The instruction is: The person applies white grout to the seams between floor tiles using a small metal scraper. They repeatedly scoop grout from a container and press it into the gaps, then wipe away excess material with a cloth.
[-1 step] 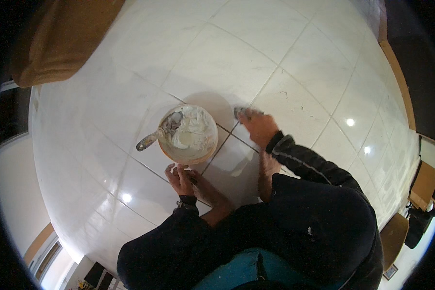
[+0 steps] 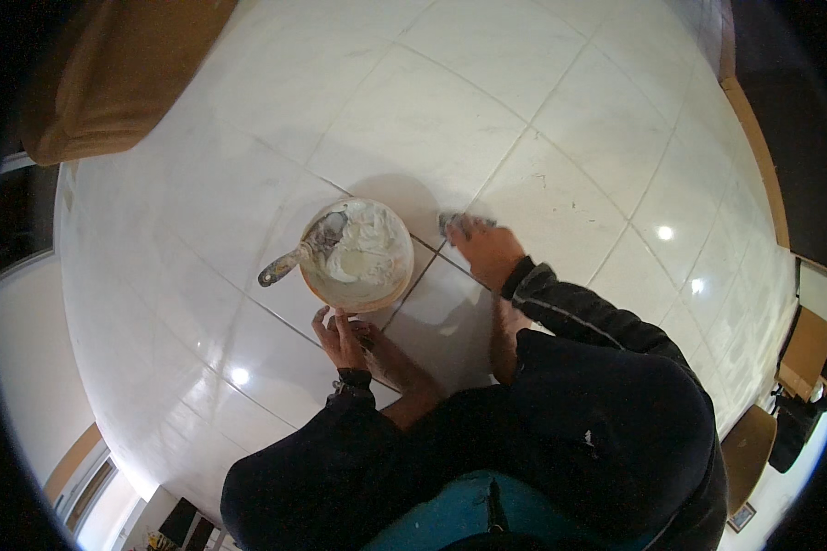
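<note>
A round tub (image 2: 404, 292) of white paste stands on the tiled floor, with a putty knife (image 2: 279, 268) resting in it, its worn handle leaning over the left rim. Against the near side of the tub is my left hand (image 2: 342, 342), its fingers loosely bent and apart, holding nothing visible. My right hand (image 2: 489, 252) grips a flat, dark-edged spreader (image 2: 448, 222) low over a tile joint, right of the tub. The spreader's far part shows beyond my fingers; the rest is hidden under the hand.
White floor tiles (image 2: 432, 106) meet in joints, darker near the tub and paler farther off. Brown-covered furniture (image 2: 147, 73) stands at the far left. A cardboard box (image 2: 804, 349) and a dark bag (image 2: 790, 441) lie at the right edge. My bare feet flank the near tile.
My right hand and the spreader have shifted slightly left and toward me, closer to the crossing of the dark joints. The tub and putty knife stay put.
</note>
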`<state>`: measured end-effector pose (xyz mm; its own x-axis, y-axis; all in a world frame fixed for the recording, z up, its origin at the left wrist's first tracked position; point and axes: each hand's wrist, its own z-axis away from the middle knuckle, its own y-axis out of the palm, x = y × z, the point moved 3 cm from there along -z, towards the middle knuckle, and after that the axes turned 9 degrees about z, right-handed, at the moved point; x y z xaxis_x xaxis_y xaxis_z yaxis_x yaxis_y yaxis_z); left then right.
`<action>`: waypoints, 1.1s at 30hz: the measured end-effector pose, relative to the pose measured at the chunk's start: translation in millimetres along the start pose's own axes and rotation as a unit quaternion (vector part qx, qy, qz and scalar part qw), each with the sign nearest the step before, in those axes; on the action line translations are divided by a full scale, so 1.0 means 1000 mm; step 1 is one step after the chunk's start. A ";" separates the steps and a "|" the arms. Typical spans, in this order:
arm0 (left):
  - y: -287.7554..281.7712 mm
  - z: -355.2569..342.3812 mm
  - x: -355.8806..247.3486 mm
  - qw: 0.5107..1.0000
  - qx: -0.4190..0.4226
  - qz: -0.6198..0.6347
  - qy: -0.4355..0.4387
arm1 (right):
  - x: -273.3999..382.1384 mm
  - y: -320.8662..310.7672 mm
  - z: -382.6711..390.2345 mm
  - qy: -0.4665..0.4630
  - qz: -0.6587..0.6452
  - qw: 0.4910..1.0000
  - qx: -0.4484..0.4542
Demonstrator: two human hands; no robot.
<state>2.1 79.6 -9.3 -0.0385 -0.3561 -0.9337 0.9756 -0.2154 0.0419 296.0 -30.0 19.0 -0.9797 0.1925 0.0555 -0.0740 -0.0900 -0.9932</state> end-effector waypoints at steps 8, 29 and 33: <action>-0.007 -0.026 0.002 0.993 0.065 -0.034 -0.095 | -0.008 -0.007 0.000 -0.092 -0.136 0.986 0.029; -0.164 -0.023 0.044 0.956 -0.268 0.109 -0.050 | -0.054 0.016 -0.012 0.068 -0.073 0.993 0.070; -0.153 -0.021 0.046 0.956 -0.266 0.111 -0.047 | 0.021 0.017 0.015 -0.077 -0.043 0.995 0.040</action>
<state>-144.8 115.6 -66.0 0.1880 -0.4254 -0.8853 0.9329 0.3592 0.0255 271.4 -41.7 5.1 -0.9857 0.0516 0.1604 -0.1666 -0.1583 -0.9732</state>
